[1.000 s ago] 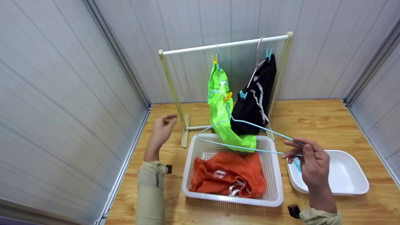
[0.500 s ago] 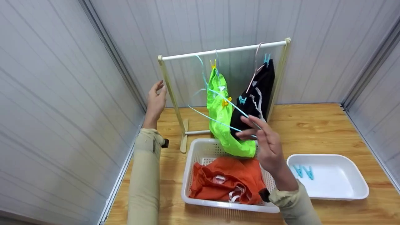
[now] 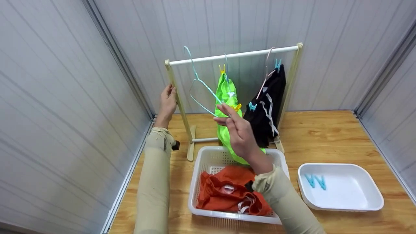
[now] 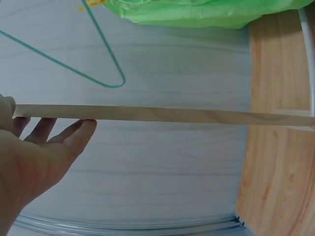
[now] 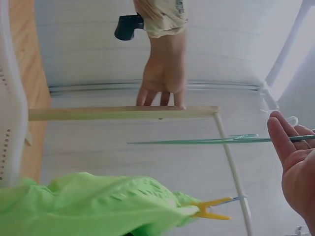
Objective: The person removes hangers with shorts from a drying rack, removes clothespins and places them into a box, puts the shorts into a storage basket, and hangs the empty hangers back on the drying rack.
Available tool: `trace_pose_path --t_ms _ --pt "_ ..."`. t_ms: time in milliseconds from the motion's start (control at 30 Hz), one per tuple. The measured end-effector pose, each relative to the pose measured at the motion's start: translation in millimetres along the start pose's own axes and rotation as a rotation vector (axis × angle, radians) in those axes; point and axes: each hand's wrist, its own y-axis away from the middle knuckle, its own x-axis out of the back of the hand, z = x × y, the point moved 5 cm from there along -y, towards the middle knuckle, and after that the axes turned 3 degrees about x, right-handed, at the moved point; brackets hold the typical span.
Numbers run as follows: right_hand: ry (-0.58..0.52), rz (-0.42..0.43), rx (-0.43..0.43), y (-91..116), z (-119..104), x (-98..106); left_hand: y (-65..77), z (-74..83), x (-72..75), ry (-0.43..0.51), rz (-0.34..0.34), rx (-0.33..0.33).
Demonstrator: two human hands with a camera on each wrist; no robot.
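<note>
My left hand (image 3: pixel 167 105) grips the wooden left post (image 4: pixel 172 115) of a small clothes rack, fingers against one side of it in the left wrist view. With my right hand (image 3: pixel 240 135) I hold a light-blue wire hanger (image 3: pixel 206 87) by its lower end, thumb and fingers at the wire. Its hook stands up at the left part of the white rail (image 3: pixel 208 58), overlapping it in the head view. To the right, neon-green shorts (image 3: pixel 224 94) hang from another hanger with yellow clothespins (image 3: pixel 222 69).
Black clothing (image 3: pixel 274 87) hangs at the rail's right on a pink hanger (image 3: pixel 262 85) with blue clothespins. In front stands a white basket (image 3: pixel 194 182) with orange shorts (image 3: pixel 224 191). A white tray (image 3: pixel 351 185) at right holds two blue clothespins (image 3: pixel 315 182). Panel walls surround the rack.
My right hand has carried the hanger left and up from over the basket to the rail. My left hand has moved up and taken hold of the rack's left post.
</note>
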Motion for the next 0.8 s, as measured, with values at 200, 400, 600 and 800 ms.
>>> trace_pose_path --t_ms 200,400,600,800 --pt "0.025 -0.054 -0.056 5.0 27.4 -20.3 3.6 -0.9 2.4 0.018 0.006 0.021" --pt "0.006 -0.135 -0.128 18.2 42.6 -45.7 -8.6 -26.8 6.4 0.034 0.032 0.022" --pt "0.094 -0.231 -0.187 30.5 50.9 -65.5 -9.5 -28.5 5.3 0.083 0.040 0.064" --pt "0.156 -0.352 -0.259 37.6 54.0 -78.7 -9.4 -27.5 4.4 0.108 0.032 0.058"
